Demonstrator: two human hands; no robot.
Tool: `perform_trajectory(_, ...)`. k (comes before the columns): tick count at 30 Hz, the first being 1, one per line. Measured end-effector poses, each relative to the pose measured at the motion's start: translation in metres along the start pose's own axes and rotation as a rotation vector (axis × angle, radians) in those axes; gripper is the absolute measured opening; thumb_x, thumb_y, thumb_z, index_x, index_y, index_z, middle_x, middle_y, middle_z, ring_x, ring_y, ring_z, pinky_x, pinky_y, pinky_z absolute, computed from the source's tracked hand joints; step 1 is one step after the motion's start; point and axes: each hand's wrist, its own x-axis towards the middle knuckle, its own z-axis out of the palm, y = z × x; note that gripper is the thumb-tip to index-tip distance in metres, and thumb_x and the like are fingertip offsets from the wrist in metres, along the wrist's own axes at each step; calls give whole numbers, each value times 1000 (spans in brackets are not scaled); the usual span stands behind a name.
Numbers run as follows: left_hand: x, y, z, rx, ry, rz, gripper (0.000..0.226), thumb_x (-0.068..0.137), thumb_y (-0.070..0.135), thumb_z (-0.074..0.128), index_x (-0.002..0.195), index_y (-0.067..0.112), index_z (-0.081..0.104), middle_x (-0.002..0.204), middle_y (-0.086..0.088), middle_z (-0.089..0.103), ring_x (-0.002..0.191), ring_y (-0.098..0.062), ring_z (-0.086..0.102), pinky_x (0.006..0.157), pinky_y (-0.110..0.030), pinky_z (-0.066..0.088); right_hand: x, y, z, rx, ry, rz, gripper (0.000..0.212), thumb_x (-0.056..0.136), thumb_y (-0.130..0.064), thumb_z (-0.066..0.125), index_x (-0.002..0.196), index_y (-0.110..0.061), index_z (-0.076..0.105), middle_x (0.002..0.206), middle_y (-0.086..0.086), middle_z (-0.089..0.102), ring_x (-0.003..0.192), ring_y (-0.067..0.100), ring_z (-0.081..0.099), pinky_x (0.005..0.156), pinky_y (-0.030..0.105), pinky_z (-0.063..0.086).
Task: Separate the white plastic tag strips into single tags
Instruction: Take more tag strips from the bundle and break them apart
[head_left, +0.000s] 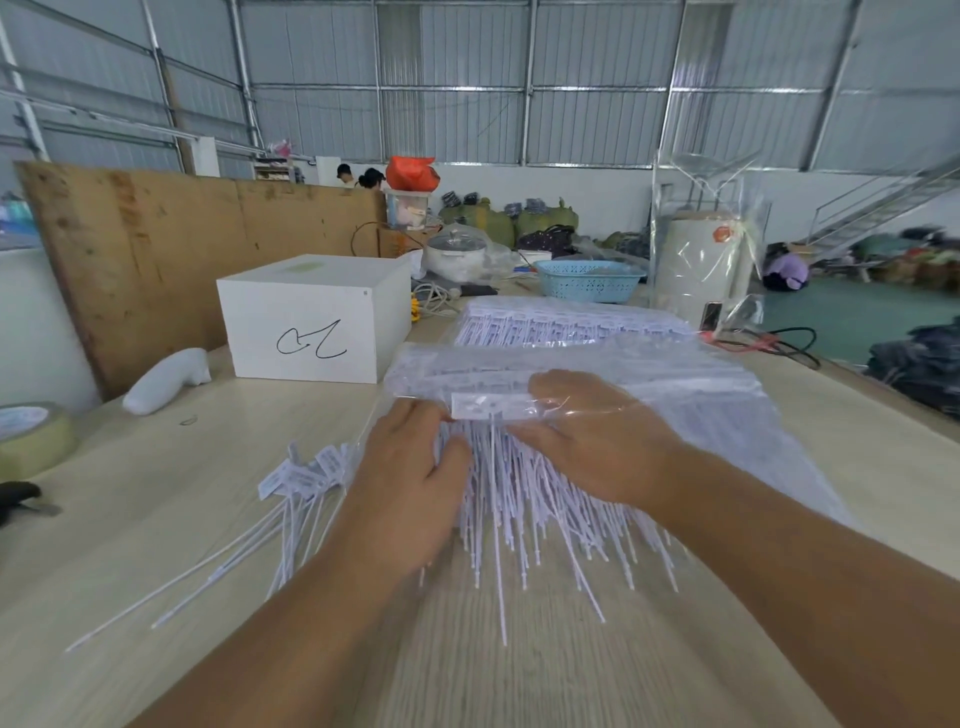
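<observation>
Pinching one tag strip (491, 406) between left hand (410, 467) and right hand (582, 436); risks tearing crookedly, scattering loose tags (306, 475).

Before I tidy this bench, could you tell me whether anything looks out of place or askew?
Nothing looks damaged or spilled. The separated single tags lie in a loose fanned heap left of the left hand, tails splayed, while both hands work the bagged strips.

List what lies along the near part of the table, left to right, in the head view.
Tape roll → white handheld device → loose single tags → left hand → right hand.
</observation>
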Motion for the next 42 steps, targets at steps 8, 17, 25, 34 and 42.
perform_trajectory(8,-5,9,-5,-118,-68,-24,19,97,21,51,96,38,58,95,17,64,91,7,56,73,0,35,-12,-1,-60,-242,40,-96,48,98,-53,29,97,-18,62,103,-1,65,98,23,60,83,37,50)
perform_trajectory(17,-4,15,-11,-463,-32,-212,33,86,48,43,83,23,64,84,4,69,83,-10,62,84,-36,44,-17,-33,-67,-140,-537,1,49,97,-60,35,74,-20,52,78,-9,44,69,5,43,55,26,28)
perform_trajectory(25,-1,21,-12,-623,-90,-282,9,92,28,63,87,35,65,76,3,65,62,-8,59,63,-28,44,-24,-41,-54,-222,-471,78,47,97,-61,35,69,-24,43,78,-8,43,72,12,46,64,31,35)
perform_trajectory(34,0,26,-19,-504,-85,-263,7,93,23,62,98,29,62,75,6,64,62,-3,59,66,-23,46,-40,-65,-55,-390,-356,80,46,98,-59,37,80,-20,51,72,-5,50,59,14,47,49,26,30)
perform_trajectory(42,4,35,-32,-695,-157,-239,19,71,29,79,69,18,64,53,-4,55,49,-15,47,52,-24,39,-45,-68,-67,-275,-30,136,50,88,-74,32,84,-25,46,70,-7,41,59,14,41,49,27,26)
